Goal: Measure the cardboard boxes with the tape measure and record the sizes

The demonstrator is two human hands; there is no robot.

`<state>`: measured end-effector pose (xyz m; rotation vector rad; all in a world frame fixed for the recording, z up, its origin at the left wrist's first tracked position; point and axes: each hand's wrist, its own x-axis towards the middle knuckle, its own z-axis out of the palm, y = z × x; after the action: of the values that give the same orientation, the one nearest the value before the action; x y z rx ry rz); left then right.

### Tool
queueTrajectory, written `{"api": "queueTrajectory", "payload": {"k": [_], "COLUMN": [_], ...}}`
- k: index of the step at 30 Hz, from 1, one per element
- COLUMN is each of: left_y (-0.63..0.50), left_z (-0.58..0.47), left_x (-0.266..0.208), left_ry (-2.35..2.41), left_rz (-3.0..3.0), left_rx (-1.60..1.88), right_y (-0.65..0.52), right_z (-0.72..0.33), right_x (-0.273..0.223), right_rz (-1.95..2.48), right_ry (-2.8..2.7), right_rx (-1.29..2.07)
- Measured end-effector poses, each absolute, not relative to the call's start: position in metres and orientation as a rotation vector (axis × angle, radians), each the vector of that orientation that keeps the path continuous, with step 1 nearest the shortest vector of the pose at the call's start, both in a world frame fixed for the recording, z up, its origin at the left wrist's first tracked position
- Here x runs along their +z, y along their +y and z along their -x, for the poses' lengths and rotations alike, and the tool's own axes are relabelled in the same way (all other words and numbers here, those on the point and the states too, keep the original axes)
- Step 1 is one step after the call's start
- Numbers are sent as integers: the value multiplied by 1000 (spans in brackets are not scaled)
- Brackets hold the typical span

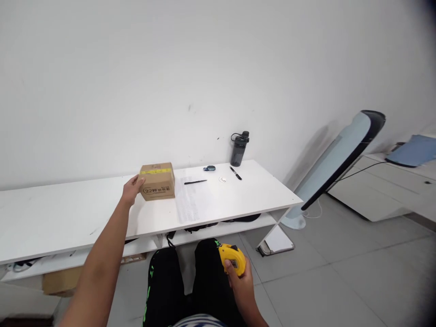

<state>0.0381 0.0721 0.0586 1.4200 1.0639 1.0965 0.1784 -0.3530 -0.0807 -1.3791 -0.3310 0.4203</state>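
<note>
A brown cardboard box [158, 182] with yellow tape across its top sits on the white table [225, 202]. My left hand [131, 190] grips the box at its left side, thumb on the front face. Down by my right knee, my right hand [241, 279] is closed around a yellow tape measure [235, 259]. No blade can be seen drawn out of the tape measure. Right of the box lies a sheet of paper [186, 206] with print on it, and a black pen [195, 182] rests across its upper part.
Near the wall stand a dark water bottle [239, 149] and a small dark key-like item [209, 168]. A second pen [235, 173] and a small round sticker-like piece [222, 179] lie close by. Under the tabletop runs a shelf [218, 229]. A tall leaning panel [335, 159] stands at the right.
</note>
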Motion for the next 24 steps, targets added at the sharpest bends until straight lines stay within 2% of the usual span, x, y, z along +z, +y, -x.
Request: {"api": "queueTrajectory", "payload": {"k": [6,12,15,19,24], "left_y": [42,13,7,7,14], "left_z": [-14,-11,-18,-24,-18], "left_x": [46,26,15,10,17], "left_ry": [914,891,810,760,828], "left_rz": [-1609,-1506,-1379,-1321,-1423], "left_rx": [1003,1056,1103,1110,951], "right_y": [-287,-152,-87,-37,-42], "right_z": [-197,-223,-217,-197,-197], "right_x": [-38,76,116,128,127], "right_rz": [1377,1596,1769,1769,1840], "right_ry": [-598,-1423,-1853,-2158,-2231], "right_rx": [367,353,228,153,132]}}
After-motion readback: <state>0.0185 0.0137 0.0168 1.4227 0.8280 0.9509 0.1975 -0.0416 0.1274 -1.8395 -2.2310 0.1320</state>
